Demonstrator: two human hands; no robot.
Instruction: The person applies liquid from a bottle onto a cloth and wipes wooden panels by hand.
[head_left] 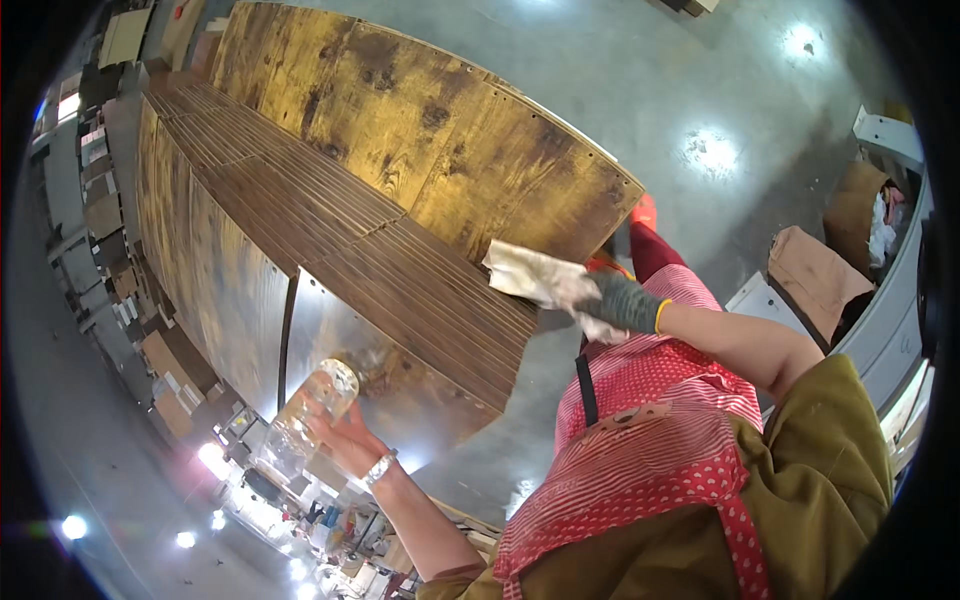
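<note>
Apparently wiping wood-grain panels (420, 130) and the ribbed brown panel (430, 290) between.
Shows pale cloth (530, 273) bunched in closed, gloved right hand (625, 302) over the latter's near end, and clear container (312, 400) clasped in curled left hand (345, 435). Likely calls next for pressing cloth down.

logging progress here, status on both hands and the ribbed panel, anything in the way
Left hand holds clear container. Gloved right hand holds pale cloth. Ribbed brown panel partly behind cloth, contact unclear. No obvious obstruction.
</note>
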